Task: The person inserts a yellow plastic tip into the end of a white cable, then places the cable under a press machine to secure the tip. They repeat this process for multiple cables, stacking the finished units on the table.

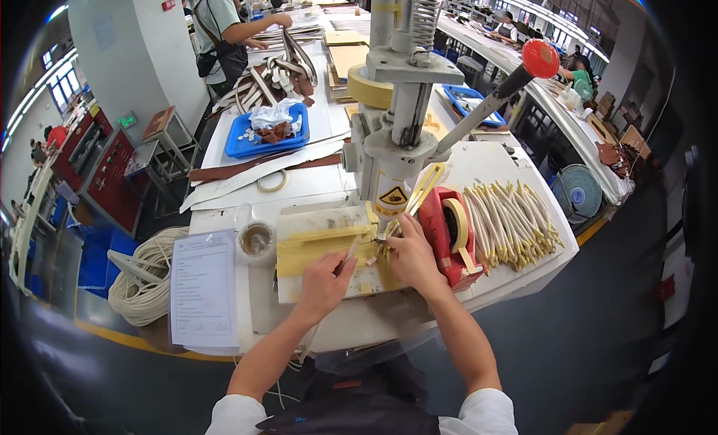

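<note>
My left hand (327,282) is closed in a pinch on a thin whitish cord (354,247), whose end points up toward the press. Beside it, my right hand (410,249) is closed at the foot of the press, its fingertips on something small that I cannot make out. Both hands are over a white base board (294,289) partly covered with yellow tape (314,244). The grey hand press (400,147) stands just beyond them, with a warning label and a long lever ending in a red knob (540,59). Yellow strips (426,187) rise beside its column.
Right of my hand is a red tape dispenser (449,237), then a row of white cords with yellow ends (512,225). At left are a clear round tub (256,239), a printed sheet (202,289) and a coil of cord (142,285). A blue tray (267,142) lies farther back; a person stands beyond.
</note>
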Tool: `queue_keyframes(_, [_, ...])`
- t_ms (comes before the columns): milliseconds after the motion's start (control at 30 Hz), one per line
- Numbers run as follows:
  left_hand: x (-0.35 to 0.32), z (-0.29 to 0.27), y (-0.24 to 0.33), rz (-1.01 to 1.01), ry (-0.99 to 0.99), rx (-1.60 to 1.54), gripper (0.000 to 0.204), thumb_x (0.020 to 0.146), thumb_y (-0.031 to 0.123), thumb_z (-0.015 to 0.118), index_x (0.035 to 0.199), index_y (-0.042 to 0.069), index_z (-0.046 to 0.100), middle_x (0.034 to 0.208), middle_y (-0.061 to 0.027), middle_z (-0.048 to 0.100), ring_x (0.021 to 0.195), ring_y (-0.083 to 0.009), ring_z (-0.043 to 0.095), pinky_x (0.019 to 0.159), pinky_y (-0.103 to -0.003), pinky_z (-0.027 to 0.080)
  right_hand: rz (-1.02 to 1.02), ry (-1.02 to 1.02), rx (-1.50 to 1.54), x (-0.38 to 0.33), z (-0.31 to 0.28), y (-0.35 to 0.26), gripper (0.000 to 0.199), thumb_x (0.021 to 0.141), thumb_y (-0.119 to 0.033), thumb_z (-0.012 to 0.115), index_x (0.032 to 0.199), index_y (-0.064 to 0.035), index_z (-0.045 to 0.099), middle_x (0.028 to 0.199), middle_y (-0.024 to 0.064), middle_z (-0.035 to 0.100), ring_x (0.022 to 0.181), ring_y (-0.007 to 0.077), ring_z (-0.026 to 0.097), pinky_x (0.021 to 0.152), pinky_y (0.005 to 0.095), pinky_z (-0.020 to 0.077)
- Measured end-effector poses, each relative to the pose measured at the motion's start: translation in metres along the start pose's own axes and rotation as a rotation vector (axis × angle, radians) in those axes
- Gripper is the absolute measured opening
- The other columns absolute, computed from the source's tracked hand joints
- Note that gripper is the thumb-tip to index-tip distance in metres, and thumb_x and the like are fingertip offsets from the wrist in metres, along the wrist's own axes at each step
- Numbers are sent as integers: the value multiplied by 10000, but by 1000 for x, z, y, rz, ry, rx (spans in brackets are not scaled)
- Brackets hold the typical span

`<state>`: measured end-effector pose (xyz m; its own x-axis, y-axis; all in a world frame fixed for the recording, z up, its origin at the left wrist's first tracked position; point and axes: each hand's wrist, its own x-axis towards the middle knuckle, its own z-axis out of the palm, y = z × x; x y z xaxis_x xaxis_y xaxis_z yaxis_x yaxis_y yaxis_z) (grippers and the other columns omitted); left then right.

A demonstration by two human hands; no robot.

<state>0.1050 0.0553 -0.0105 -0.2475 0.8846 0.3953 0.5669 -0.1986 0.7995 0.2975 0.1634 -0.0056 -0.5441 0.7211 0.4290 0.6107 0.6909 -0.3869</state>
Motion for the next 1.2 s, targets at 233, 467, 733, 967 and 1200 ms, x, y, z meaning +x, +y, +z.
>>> queue_keyframes(233, [0, 0, -3, -10, -30, 25, 228, 959, 200, 722, 1037, -14, 713, 805, -159, 660, 645, -272, 620, 612, -371, 496, 72, 34, 27, 8, 2, -3, 245, 770, 44, 665, 1005, -2, 714, 1439, 226, 530, 1396, 444, 442, 1134, 496, 423])
queue_keyframes(467, [-4, 1, -7, -32, -85, -212, 234, 1005, 189, 687, 1132, -5, 713, 798, -110, 661, 617, -158, 579, 587, -308, 478, -6, 136, 73, -6, 5, 0, 138, 805, 28, 673, 923, -43, 664, 1180, 134, 692, 1274, 385, 565, 1082, 479, 453])
queue_keyframes(733, [-51, -27, 45, -351, -49, -573, 281, 1052, 177, 624, 1242, -18, 694, 913, -75, 735, 571, -47, 498, 514, -216, 417, -233, 281, 83, -41, -51, -54, 217, 787, 4, 765, 985, -65, 710, 961, 60, 734, 980, 286, 678, 886, 412, 513])
queue_keyframes(967, [-80, -48, 74, -428, -50, -762, 327, 1039, 175, 662, 1271, -54, 689, 995, -49, 751, 721, -49, 578, 635, -201, 473, 11, 59, 755, -61, -106, -116, 215, 827, 15, 807, 1026, -22, 734, 861, 87, 736, 749, 165, 689, 626, 268, 528])
queue_keyframes(1200, [-80, -45, 68, -523, -90, -787, 313, 1006, 109, 700, 1259, -75, 692, 1038, -78, 755, 894, -104, 672, 786, -231, 550, 317, 22, 1506, -67, -38, -113, 172, 916, 37, 746, 1078, 55, 690, 1059, 97, 700, 864, 141, 706, 781, 272, 594])
